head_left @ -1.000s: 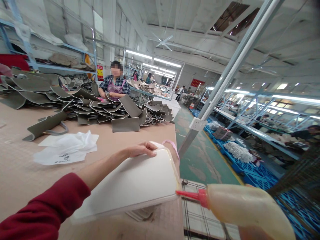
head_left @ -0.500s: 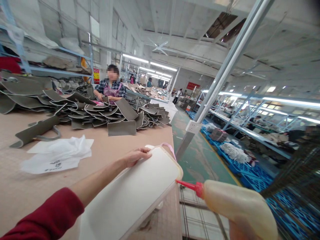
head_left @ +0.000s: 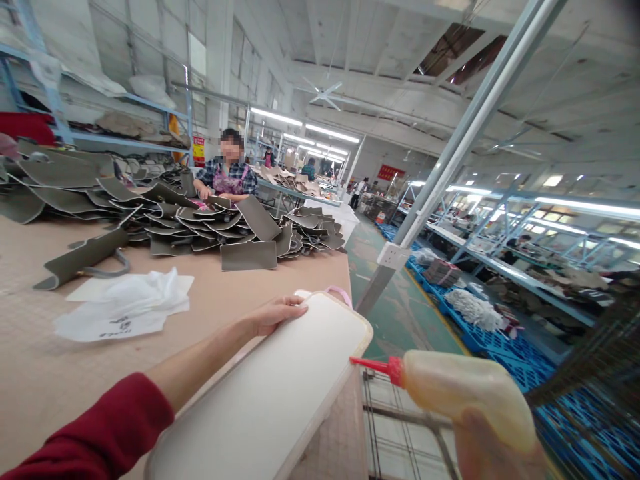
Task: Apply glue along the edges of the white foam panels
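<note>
My left hand (head_left: pixel 277 315) grips the upper left edge of a long white panel (head_left: pixel 265 387) with rounded corners, thumb on its face. A pale yellowish strip runs along the panel's far rounded end. At the lower right, my right hand (head_left: pixel 485 443) is wrapped round a translucent squeeze bottle (head_left: pixel 465 390) of yellowish liquid. The bottle's red nozzle (head_left: pixel 375 365) points left, its tip at the panel's right edge. A pink strap (head_left: pixel 340 293) shows behind the panel's far end.
Grey-green leather pieces (head_left: pixel 200 223) lie heaped across the brown table (head_left: pixel 240 283). White tissue (head_left: pixel 133 307) rests at the left. Behind the heap sits a person (head_left: pixel 233 173). A slanted metal post (head_left: pixel 435 167) and blue pallets (head_left: pixel 450 313) stand at the right.
The bottle has shifted slightly left and down, with its tip still at the panel's edge. The view has moved a little, so the table and heap appear farther right.
</note>
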`<state>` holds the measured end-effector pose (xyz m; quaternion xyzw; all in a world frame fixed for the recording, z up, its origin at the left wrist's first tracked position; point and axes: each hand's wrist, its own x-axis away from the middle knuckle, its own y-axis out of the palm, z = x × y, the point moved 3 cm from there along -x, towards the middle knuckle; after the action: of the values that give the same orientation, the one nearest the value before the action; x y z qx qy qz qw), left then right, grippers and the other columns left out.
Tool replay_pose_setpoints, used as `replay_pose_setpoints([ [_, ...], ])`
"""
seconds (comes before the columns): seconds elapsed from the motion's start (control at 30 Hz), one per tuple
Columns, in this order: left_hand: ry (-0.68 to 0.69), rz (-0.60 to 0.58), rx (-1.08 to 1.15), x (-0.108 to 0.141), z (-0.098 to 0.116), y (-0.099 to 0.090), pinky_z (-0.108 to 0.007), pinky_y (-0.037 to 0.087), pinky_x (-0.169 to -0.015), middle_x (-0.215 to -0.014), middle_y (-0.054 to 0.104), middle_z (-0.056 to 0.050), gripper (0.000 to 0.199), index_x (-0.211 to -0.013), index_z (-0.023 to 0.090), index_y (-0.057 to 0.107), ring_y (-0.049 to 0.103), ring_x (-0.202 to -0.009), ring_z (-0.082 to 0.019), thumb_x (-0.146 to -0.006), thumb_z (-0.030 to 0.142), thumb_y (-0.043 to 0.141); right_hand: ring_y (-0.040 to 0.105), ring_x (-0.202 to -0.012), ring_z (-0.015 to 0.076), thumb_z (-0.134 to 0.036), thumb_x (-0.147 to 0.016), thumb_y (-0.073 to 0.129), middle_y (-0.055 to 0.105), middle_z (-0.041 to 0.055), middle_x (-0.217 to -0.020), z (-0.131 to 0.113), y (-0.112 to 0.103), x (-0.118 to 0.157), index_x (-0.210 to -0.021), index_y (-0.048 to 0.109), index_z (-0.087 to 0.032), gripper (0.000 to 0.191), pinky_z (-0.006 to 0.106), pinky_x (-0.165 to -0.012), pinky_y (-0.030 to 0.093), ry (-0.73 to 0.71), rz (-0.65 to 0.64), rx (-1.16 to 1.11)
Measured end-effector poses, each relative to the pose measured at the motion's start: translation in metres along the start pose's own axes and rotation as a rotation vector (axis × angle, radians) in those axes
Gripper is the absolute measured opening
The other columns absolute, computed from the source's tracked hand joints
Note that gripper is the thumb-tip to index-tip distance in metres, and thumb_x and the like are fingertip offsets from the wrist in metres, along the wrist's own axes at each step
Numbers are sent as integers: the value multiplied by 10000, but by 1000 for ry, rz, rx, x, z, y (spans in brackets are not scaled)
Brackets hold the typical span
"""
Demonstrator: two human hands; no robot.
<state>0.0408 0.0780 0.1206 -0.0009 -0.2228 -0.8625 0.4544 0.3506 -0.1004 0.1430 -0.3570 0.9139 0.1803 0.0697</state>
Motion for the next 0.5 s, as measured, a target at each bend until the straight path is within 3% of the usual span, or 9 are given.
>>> replay_pose_setpoints([
  [0.17, -27, 39, 10, -4, -4, -6, -229, 505, -608, -770, 716, -17, 519, -937, 161, 629, 669, -684, -156, -551, 411, 870, 604, -706, 153, -304, -367, 920, 601, 28, -775, -9, 14, 3, -916, 631, -165, 636, 203, -675, 539, 74, -24, -63],
  [0.37, -49, 70, 13, -12, -8, -13, -248, 514, -639, -796, 724, -35, 505, -886, 151, 640, 657, -687, -153, -529, 420, 876, 544, -586, 146, -322, -263, 916, 560, 33, -659, -11, 18, 8, -800, 608, -172, 637, 170, -449, 452, 154, 40, -13],
  [0.43, -58, 66, 19, -15, -9, -13, -257, 519, -671, -803, 725, -37, 479, -874, 150, 646, 658, -698, -153, -540, 407, 873, 550, -597, 156, -366, -272, 919, 557, 35, -656, -10, 18, 9, -837, 621, -172, 668, 170, -431, 436, 182, 25, -9],
  [0.5, -66, 64, 13, -18, -8, -13, -268, 522, -698, -802, 725, -40, 444, -865, 148, 650, 659, -701, -155, -562, 391, 865, 589, -639, 173, -387, -297, 921, 603, 50, -724, -9, 18, 9, -901, 638, -171, 701, 193, -500, 496, 199, 3, -20],
])
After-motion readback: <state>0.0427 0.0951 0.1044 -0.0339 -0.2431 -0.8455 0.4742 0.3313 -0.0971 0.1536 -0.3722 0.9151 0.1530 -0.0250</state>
